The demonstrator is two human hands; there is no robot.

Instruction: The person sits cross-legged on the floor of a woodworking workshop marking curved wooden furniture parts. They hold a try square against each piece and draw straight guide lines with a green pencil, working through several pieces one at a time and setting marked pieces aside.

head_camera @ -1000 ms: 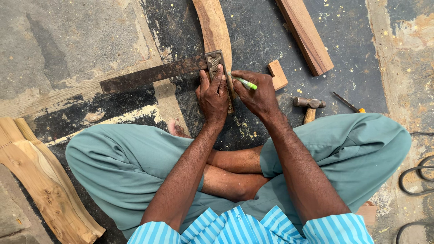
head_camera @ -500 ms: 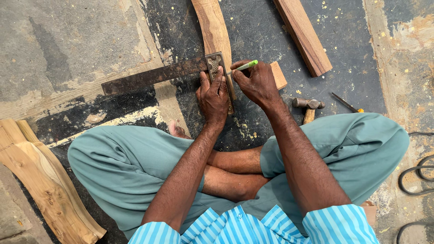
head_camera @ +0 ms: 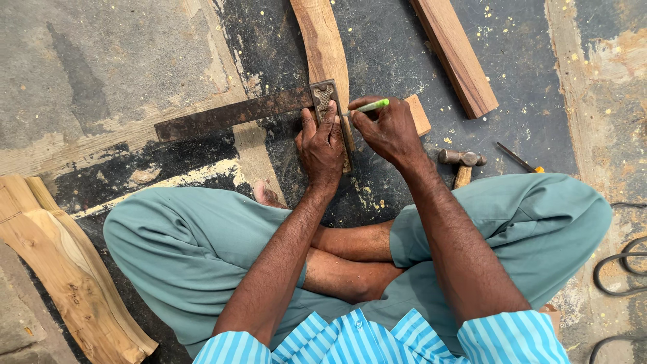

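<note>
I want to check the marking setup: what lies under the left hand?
The left hand presses on the square's stock, laid against the curved wood piece. The right hand holds a green pencil beside it. The wood under both hands is hidden.

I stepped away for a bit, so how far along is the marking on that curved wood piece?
Done: try square laid against the curved wood piece, left hand pressing it. In hand: right hand has the green pencil at its edge. No drawn line is visible; hammer lies untouched.
</note>
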